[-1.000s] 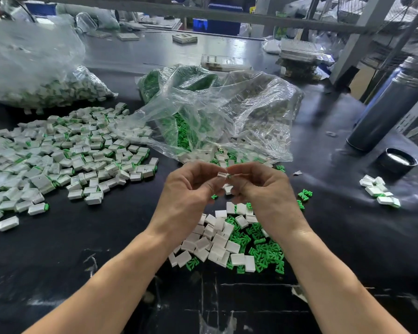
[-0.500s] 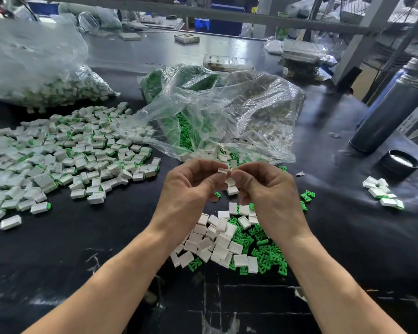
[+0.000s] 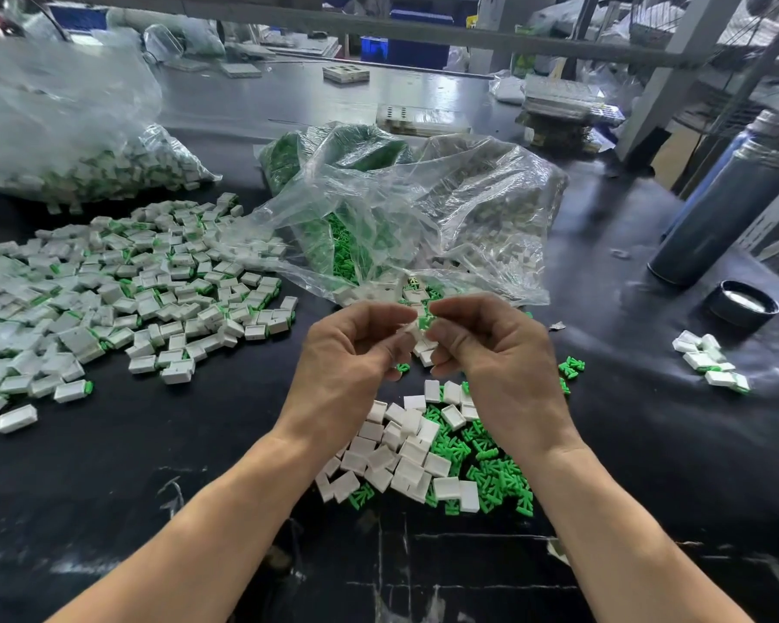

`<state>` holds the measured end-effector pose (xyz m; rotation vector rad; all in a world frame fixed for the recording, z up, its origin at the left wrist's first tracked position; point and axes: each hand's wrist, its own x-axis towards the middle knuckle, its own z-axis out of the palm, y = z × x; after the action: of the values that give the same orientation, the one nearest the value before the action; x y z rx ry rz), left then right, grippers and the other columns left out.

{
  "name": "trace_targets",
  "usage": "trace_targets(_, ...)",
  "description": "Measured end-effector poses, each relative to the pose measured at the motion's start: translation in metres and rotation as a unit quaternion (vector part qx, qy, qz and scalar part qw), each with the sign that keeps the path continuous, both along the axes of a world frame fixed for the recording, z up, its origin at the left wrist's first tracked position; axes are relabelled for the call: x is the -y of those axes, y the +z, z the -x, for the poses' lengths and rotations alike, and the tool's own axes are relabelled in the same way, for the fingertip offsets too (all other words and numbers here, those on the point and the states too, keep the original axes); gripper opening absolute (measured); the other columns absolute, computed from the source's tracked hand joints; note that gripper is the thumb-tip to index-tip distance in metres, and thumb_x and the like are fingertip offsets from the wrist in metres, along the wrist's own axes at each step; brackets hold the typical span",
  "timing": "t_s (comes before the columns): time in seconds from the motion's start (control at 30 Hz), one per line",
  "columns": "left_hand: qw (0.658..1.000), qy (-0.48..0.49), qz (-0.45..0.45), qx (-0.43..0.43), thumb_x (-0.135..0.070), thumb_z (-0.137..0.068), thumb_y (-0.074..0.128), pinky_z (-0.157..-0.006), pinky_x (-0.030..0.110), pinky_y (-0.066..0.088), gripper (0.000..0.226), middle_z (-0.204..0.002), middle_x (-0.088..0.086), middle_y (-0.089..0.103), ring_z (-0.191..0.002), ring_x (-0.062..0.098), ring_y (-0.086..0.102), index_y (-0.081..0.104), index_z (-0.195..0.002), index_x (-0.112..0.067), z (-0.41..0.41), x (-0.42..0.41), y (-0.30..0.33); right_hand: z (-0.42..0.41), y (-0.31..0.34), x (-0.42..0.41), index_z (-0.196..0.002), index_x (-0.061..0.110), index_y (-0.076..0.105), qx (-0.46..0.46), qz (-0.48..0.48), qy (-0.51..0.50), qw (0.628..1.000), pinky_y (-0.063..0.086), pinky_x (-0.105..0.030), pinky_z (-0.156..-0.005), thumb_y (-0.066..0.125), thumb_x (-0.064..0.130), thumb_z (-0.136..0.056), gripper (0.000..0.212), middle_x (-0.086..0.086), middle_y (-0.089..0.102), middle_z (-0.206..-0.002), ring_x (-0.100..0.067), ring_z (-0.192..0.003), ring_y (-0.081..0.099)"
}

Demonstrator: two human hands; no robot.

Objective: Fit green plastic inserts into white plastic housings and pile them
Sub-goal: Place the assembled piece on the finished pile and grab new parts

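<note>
Hands (image 3: pixel 356 353) (image 3: pixel 491 348) pinch parts above bare black table (image 3: pixel 154 465).

Flask: on your far right a dark metal flask (image 3: pixel 724 213) stands tilted on the black table (image 3: pixel 109 478)
Lid: its black cap (image 3: pixel 742 303) sits just beside it; open side up
Trays: stacked trays (image 3: pixel 563 105) lie behind

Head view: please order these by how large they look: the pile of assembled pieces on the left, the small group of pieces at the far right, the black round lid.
1. pile of assembled pieces, clearly largest.
2. small group of pieces and black round lid: they look alike in extent, so I leave them unranked.
</note>
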<state>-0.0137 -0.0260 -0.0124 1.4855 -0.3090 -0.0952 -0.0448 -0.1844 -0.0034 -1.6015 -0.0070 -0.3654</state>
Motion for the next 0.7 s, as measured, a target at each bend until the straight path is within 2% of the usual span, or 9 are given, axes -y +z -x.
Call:
trace_targets(0.2,1.0,0.002,0.008,-0.003,-0.011,-0.089,0.076,-0.066,0.021,0.056,0.012,-0.083,-0.001,0.075,-0.076,0.009,0.069,0.074,-0.1,-0.013,0.0005,-0.0006,0.002,0.0002,-0.0009,0.0003,-0.091,0.021,0.075,0.007,0.025,0.006,1.0,0.057,-0.025,-0.061,0.074,-0.001,-0.091,0.021,0.001,0.075,-0.076,-0.012,-0.063,0.065)
trace_targets(0.4,1.0,0.005,0.004,0.002,-0.007,-0.09,0.075,-0.067,0.022,0.056,0.012,-0.082,0.001,0.074,-0.076,0.011,0.068,0.076,-0.096,-0.018,-0.0002,-0.0024,0.0002,0.0004,0.0,0.0047,-0.089,0.027,0.076,0.001,0.074,0.022,0.997,0.055,-0.02,-0.062,0.072,0.001,-0.093,0.027,0.005,0.075,-0.076,-0.008,-0.065,0.066)
trace_targets(0.57,1.0,0.002,0.019,0.004,-0.008,-0.089,0.075,-0.066,0.023,0.056,0.016,-0.084,0.004,0.075,-0.075,0.012,0.068,0.078,-0.092,-0.023,0.0003,-0.0021,0.0028,-0.0019,0.001,0.005,-0.092,0.015,0.076,-0.026,-0.017,0.037,0.999,0.057,-0.023,-0.058,0.071,0.001,-0.093,0.015,-0.001,0.075,-0.073,-0.013,-0.061,0.067)
trace_targets(0.7,0.999,0.01,0.029,-0.011,-0.007,-0.088,0.075,-0.067,0.025,0.057,0.015,-0.085,0.008,0.075,-0.075,0.015,0.068,0.078,-0.094,-0.021,0.0006,-0.0016,0.0038,-0.0028,-0.0035,0.0037,-0.088,0.015,0.075,-0.032,-0.007,0.038,0.999,0.058,-0.026,-0.058,0.068,0.006,-0.097,0.015,-0.003,0.073,-0.073,-0.015,-0.062,0.066)
